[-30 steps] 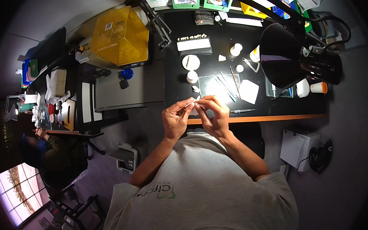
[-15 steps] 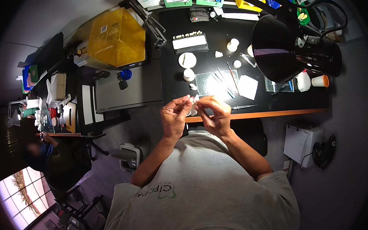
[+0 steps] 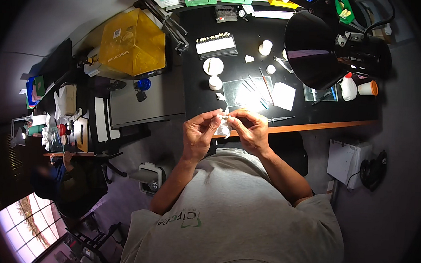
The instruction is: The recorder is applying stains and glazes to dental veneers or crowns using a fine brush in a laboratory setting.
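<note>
My left hand (image 3: 200, 135) and my right hand (image 3: 250, 131) meet above the front edge of the black desk (image 3: 200, 99). Both are closed, thumbs against fingertips, pinching a crumpled white tissue (image 3: 223, 128) whose lower part hangs between them. A small pale bit shows at the fingertips; I cannot make out what it is. Just beyond lie a glass slab (image 3: 233, 88), a red-handled brush (image 3: 266, 86) and a white paper pad (image 3: 284, 96). A slim metal instrument (image 3: 281, 119) rests to the right of my right hand.
A black lamp (image 3: 312, 51) overhangs the desk's right side. White jars (image 3: 215, 83), a shade-tab rack (image 3: 216, 45) and an orange-rimmed cup (image 3: 367, 88) stand around. A yellow-covered machine (image 3: 135, 42) is at left. Farther left, another person (image 3: 70, 183) sits at a second desk.
My right hand has turned, its fingers now stretching toward the left thumb, and more of the white tissue shows below. The other person's hand has risen at the second desk.
</note>
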`<state>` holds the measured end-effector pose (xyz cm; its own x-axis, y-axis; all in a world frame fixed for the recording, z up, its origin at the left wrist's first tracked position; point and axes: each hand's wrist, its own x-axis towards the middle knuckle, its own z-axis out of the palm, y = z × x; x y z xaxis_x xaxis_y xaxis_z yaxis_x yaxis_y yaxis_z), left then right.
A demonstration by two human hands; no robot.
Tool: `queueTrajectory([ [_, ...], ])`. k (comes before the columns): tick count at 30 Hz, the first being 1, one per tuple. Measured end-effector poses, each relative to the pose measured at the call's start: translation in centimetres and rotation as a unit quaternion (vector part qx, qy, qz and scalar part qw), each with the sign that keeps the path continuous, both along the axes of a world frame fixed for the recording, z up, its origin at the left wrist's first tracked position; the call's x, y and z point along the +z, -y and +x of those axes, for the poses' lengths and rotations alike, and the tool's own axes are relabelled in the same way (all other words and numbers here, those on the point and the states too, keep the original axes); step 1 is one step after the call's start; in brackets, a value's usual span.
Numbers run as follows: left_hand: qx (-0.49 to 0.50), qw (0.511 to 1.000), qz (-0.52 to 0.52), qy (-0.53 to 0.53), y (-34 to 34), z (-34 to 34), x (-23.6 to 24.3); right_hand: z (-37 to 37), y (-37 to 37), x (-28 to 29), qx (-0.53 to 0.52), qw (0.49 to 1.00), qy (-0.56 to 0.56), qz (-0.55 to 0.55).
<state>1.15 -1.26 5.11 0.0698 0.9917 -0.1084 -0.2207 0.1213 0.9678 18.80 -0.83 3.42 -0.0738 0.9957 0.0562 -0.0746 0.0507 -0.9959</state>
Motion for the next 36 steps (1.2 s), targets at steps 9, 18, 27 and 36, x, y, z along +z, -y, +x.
queueTrajectory([
  [9, 0.05, 0.997, 0.017, -0.053, 0.4, -0.3, 0.1, -0.8, 0.5, 0.2, 0.006, 0.999, -0.029, 0.028],
  [18, 0.123, 0.992, -0.004, -0.031, 0.3, 0.2, -0.5, -1.8, 1.6, -0.6, -0.001, 0.983, -0.16, -0.093],
  [27, 0.071, 0.97, 0.069, -0.221, 0.7, 0.0, 0.2, -1.5, -0.3, 0.5, -0.015, 0.984, 0.09, 0.154],
  [36, 0.14, 0.982, 0.022, -0.125, -0.1, 0.7, -0.6, -2.7, 0.3, 0.2, -0.126, 0.936, 0.159, 0.289],
])
